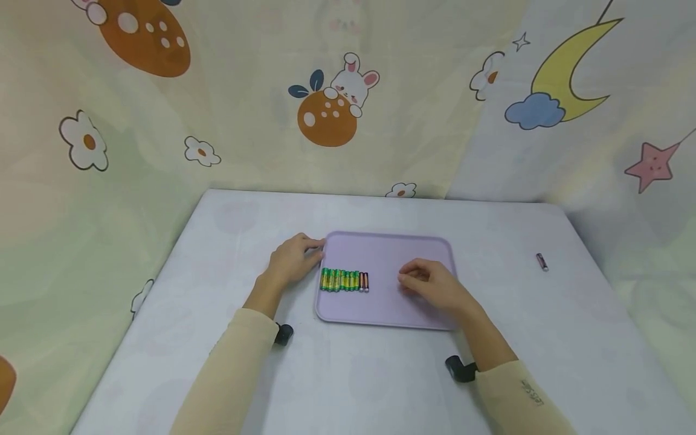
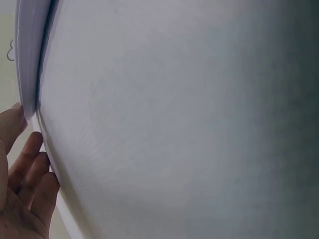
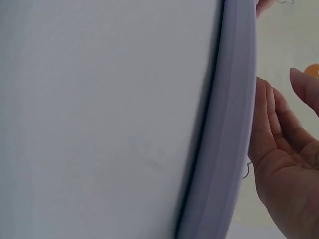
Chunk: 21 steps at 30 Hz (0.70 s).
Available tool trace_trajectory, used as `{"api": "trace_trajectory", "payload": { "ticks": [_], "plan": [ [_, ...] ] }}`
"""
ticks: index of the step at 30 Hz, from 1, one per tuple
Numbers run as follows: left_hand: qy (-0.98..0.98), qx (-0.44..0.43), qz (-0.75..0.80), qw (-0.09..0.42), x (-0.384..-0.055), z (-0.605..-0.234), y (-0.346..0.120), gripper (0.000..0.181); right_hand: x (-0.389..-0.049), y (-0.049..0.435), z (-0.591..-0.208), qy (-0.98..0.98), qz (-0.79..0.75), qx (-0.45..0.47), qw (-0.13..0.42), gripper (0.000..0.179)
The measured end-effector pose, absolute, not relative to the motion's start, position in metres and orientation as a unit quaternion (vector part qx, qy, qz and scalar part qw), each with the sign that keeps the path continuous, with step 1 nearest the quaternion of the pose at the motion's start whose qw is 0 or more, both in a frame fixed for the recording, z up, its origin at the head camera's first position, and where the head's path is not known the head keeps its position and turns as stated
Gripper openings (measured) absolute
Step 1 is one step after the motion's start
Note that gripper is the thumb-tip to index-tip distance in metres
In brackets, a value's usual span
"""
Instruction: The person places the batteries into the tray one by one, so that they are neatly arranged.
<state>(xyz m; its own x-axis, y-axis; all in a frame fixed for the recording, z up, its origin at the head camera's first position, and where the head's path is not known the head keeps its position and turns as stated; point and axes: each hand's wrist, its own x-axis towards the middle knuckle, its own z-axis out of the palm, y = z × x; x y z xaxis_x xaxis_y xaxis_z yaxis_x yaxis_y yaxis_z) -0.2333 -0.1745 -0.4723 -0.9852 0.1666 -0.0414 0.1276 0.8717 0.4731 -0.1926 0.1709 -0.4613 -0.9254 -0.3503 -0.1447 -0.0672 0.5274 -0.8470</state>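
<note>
A purple tray [image 1: 375, 309] lies on the white-covered table. On its left side stand several green-and-yellow batteries [image 1: 335, 280] side by side in a row, with two darker pinkish batteries [image 1: 364, 282] at the right end. My left hand [image 1: 293, 260] touches the tray's left rim with its fingertips; in the left wrist view, the thumb [image 2: 12, 124] meets the rim [image 2: 31, 59]. Above the right half of the tray is my right hand [image 1: 432, 285], its fingers loosely bent. Nothing shows between them in the right wrist view, where the hand [image 3: 289, 159] appears beyond the rim [image 3: 224, 114].
One dark pinkish battery [image 1: 542, 262] lies alone on the table to the right of the tray. Black wrist cameras [image 1: 461, 370] sit at both cuffs. Behind the table hangs a cloth backdrop [image 1: 244, 90] printed with rabbits, flowers and a moon.
</note>
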Motion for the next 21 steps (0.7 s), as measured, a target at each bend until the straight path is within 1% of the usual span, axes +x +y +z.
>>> {"api": "trace_trajectory", "payload": {
  "ticks": [4,13,21],
  "plan": [
    [0.966,0.078,0.243,0.042,-0.234,-0.472,-0.174,0.043,-0.193,0.186,-0.462,0.864,-0.468,-0.118,0.143,0.03],
    [0.967,0.077,0.241,0.041,-0.233,-0.473,-0.177,0.043,-0.188,0.21,-0.456,0.874,-0.462,-0.129,0.085,0.03],
    [0.967,0.081,0.237,0.042,-0.234,-0.473,-0.177,0.043,-0.184,0.238,-0.451,0.878,-0.459,-0.122,0.065,0.033]
  ]
}}
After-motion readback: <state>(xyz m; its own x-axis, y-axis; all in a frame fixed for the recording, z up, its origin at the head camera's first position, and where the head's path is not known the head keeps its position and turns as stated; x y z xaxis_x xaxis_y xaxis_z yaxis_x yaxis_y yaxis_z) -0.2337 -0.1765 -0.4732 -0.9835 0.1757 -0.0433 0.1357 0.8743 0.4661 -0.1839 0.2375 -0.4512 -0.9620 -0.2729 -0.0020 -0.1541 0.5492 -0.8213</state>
